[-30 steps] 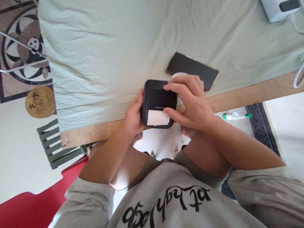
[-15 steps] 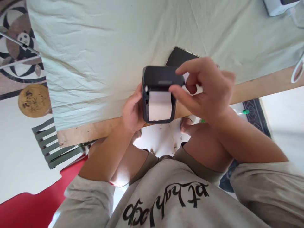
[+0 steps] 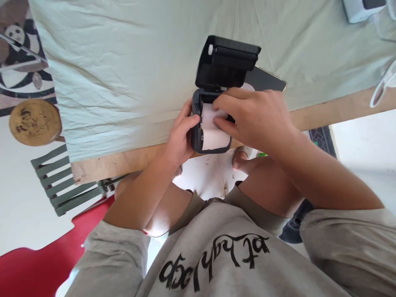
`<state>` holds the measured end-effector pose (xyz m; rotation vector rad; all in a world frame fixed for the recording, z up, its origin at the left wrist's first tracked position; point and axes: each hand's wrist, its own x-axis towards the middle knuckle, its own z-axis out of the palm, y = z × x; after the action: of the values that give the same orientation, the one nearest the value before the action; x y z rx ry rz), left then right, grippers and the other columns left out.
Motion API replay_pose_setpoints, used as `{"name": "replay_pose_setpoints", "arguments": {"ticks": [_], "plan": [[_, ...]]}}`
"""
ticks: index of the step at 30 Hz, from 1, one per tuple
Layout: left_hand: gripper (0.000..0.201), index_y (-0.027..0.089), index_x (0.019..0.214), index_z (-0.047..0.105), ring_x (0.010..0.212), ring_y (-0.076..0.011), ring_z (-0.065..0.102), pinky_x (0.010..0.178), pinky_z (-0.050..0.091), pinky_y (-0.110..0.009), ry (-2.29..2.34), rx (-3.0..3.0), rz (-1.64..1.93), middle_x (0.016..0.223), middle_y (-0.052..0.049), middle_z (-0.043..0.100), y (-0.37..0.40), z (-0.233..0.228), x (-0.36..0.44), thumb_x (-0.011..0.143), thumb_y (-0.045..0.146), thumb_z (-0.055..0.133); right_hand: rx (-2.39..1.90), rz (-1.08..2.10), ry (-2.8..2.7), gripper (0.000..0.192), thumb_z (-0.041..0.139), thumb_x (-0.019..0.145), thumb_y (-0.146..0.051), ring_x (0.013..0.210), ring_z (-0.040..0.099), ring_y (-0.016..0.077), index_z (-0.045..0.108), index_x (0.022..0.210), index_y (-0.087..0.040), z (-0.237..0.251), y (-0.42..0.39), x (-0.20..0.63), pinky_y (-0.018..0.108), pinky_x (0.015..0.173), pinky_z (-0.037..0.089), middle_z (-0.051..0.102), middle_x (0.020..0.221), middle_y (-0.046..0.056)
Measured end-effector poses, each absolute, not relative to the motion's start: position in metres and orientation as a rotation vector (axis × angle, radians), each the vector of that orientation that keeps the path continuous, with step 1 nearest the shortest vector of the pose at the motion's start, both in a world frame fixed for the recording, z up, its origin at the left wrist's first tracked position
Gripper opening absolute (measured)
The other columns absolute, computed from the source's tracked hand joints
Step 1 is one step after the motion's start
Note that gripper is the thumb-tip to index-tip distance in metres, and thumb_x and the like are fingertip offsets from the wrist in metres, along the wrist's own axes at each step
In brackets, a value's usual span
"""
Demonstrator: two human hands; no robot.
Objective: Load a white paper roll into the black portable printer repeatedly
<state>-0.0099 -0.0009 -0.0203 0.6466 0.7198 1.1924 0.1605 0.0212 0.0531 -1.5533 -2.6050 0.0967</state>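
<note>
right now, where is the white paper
In the head view, just above and right of centre, the white paper lies inside the open black plastic device, between the left hand holding its side and the right hand over the paper's right part.

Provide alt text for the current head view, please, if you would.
A left hand holds a black device with its lid open, the right hand at the white paper inside. Beyond, a dark phone lies on pale green cloth.

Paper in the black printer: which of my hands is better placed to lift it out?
Probably your right hand: its fingertips are at the paper, and the lid stands open. Your left hand holds the side of the printer.
</note>
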Motion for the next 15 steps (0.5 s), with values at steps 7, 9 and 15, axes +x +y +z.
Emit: {"name": "replay_pose_setpoints", "arguments": {"ticks": [7,9,15], "plan": [[0.043,0.023,0.12,0.064,0.111,-0.0323,0.071,0.077,0.058,-0.036,0.741,0.642,1.161,0.114,-0.006,0.074,0.001,-0.021,-0.009,0.08,0.037,0.074,-1.677,0.319,-2.703,0.032,0.061,0.082,-0.026,0.075,0.061,0.0227,0.062,0.114,-0.027,0.075,0.024,0.157,0.032,0.063,0.034,0.071,0.092,0.004],[0.043,0.023,0.119,0.064,0.107,-0.0309,0.072,0.078,0.059,-0.036,0.74,0.623,1.165,0.111,-0.005,0.075,0.001,-0.021,-0.009,0.079,0.035,0.074,-1.587,0.513,-2.59,0.033,0.062,0.079,-0.026,0.072,0.059,0.0193,0.061,0.113,-0.027,0.077,0.021,0.168,0.032,0.065,0.039,0.07,0.092,0.002],[0.037,0.021,0.12,0.063,0.104,-0.0286,0.073,0.085,0.061,-0.042,0.776,0.567,1.171,0.103,-0.004,0.074,0.0,-0.016,-0.009,0.085,0.029,0.064,-1.053,0.878,-1.631,0.039,0.068,0.067,-0.045,0.057,0.043,0.0147,0.051,0.098,-0.03,0.052,0.038,0.235,0.03,0.049,0.033,0.057,0.076,-0.001]]}}
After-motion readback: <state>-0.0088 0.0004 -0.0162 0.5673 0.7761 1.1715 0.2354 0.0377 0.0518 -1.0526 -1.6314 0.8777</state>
